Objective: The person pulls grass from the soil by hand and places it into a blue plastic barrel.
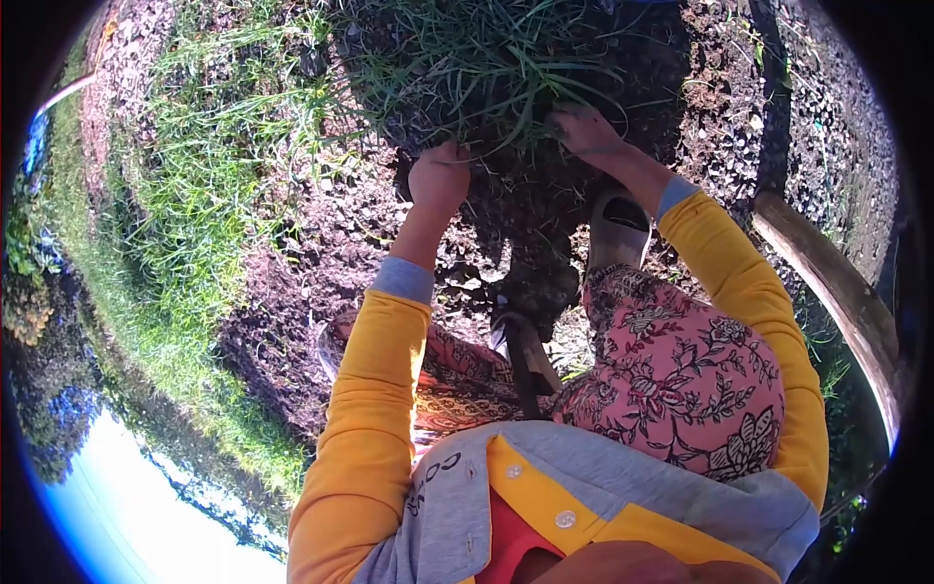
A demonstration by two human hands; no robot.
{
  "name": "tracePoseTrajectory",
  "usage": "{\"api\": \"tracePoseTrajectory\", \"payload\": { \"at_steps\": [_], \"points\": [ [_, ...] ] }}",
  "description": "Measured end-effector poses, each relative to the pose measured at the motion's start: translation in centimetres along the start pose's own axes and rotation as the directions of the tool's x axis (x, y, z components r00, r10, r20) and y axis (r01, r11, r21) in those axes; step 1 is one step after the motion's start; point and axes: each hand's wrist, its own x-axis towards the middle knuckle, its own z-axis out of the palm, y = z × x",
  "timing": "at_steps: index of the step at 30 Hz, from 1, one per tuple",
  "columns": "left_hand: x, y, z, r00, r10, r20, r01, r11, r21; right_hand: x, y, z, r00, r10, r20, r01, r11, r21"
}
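At the near edge of a patch of long green grass [506, 58], my two hands work low over dark soil. My left hand [440, 180] is closed in a fist at the lower left of the patch, with thin blades by its fingertips. Farther right, my right hand [582, 131] has its fingers curled together on grass blades. Shadow and leaves partly hide the fingertips of both hands. Beneath and between my hands lies dark, shaded earth [525, 204].
A pale wooden log [827, 282] lies at my right. My shoe [620, 229] stands just below my right hand, and a dark strap-like or handle-like piece [520, 370] is between my legs. More grass [195, 195] grows on the left along bare, leaf-strewn soil [302, 229].
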Motion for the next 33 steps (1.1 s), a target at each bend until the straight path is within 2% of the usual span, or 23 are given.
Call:
{"api": "tracePoseTrajectory", "payload": {
  "at_steps": [1, 2, 4, 5, 7, 8, 10, 11, 13, 16, 17, 19, 20, 21, 22, 25, 26, 29, 32, 33],
  "points": [
    [-0.2, -0.4, 0.2, 1.0, -0.003, 0.004, 0.003, 0.999, 0.033, 0.4, -0.7, -1.0, 0.993, 0.098, 0.062, -0.103, 0.992, 0.079],
    [-0.4, -0.5, 0.1, 1.0, -0.008, 0.011, 0.007, 0.998, 0.065, 0.4, -0.6, -1.0, 0.99, 0.141, 0.029, -0.143, 0.98, 0.139],
    [-0.6, -1.0, -0.3, 0.989, -0.051, 0.141, 0.037, 0.994, 0.099, 0.0, -0.1, -1.2, 0.972, 0.235, -0.024, -0.221, 0.939, 0.262],
    [-0.8, -1.1, -0.6, 0.976, -0.072, 0.207, 0.048, 0.992, 0.117, -0.1, -0.1, -1.3, 0.953, 0.301, 0.012, -0.292, 0.912, 0.289],
    [-1.5, -0.6, -0.8, 0.977, 0.01, 0.212, -0.042, 0.988, 0.146, -0.3, -0.2, -1.5, 0.9, 0.427, 0.088, -0.431, 0.838, 0.334],
    [-1.9, -0.3, -0.8, 0.975, 0.053, 0.215, -0.089, 0.983, 0.162, -0.6, -0.1, -1.3, 0.895, 0.441, 0.061, -0.433, 0.83, 0.352],
    [-2.4, 0.8, -0.4, 0.927, 0.116, 0.358, -0.216, 0.942, 0.256, -1.1, 0.0, -0.8, 0.884, 0.468, 0.005, -0.433, 0.813, 0.389],
    [-2.8, 1.4, -0.1, 0.893, 0.139, 0.428, -0.282, 0.913, 0.293, -1.4, -0.2, -1.0, 0.861, 0.508, 0.027, -0.47, 0.774, 0.424],
    [-4.3, 2.9, 0.7, 0.859, 0.216, 0.464, -0.399, 0.85, 0.343, -1.8, -0.8, -1.8, 0.812, 0.579, 0.076, -0.537, 0.689, 0.487],
    [-6.3, 5.3, 1.1, 0.794, 0.291, 0.534, -0.528, 0.766, 0.367, -2.9, -1.3, -4.9, 0.838, 0.545, 0.042, -0.447, 0.638, 0.627],
    [-6.6, 6.0, 1.1, 0.77, 0.31, 0.557, -0.562, 0.742, 0.365, -3.0, -0.9, -6.1, 0.833, 0.549, 0.064, -0.423, 0.558, 0.715],
    [-7.0, 6.9, 2.0, 0.778, 0.365, 0.511, -0.575, 0.741, 0.346, -3.8, 0.4, -8.3, 0.825, 0.554, 0.107, -0.362, 0.374, 0.854],
    [-7.1, 7.3, 2.4, 0.778, 0.394, 0.49, -0.585, 0.738, 0.336, -4.4, 1.7, -8.4, 0.889, 0.448, -0.092, -0.316, 0.747, 0.585],
    [-7.0, 7.8, 2.7, 0.781, 0.423, 0.459, -0.591, 0.736, 0.329, -4.7, 3.1, -8.2, 0.939, 0.261, -0.223, -0.222, 0.957, 0.186],
    [-6.7, 8.2, 2.9, 0.784, 0.451, 0.426, -0.598, 0.733, 0.324, -5.0, 4.5, -7.9, 0.966, 0.031, -0.258, -0.1, 0.961, -0.259],
    [-5.7, 9.5, 3.8, 0.781, 0.504, 0.368, -0.616, 0.716, 0.327, -4.6, 2.3, -9.1, 0.91, 0.384, -0.158, -0.377, 0.923, 0.077],
    [-4.7, 10.1, 4.0, 0.781, 0.52, 0.346, -0.62, 0.709, 0.335, -4.2, 0.4, -10.2, 0.859, 0.51, -0.041, -0.501, 0.855, 0.134],
    [-2.0, 10.5, 5.8, 0.849, 0.488, 0.203, -0.529, 0.784, 0.325, -4.7, 2.3, -7.7, 0.91, 0.354, -0.216, -0.365, 0.931, -0.013],
    [0.5, 10.5, 6.0, 0.935, 0.347, 0.079, -0.352, 0.87, 0.344, -5.2, 1.4, -7.4, 0.896, 0.4, -0.194, -0.398, 0.916, 0.05],
    [1.2, 10.5, 6.0, 0.951, 0.297, 0.091, -0.31, 0.889, 0.336, -5.3, 1.6, -7.3, 0.893, 0.413, -0.177, -0.406, 0.911, 0.076]
  ]
}}
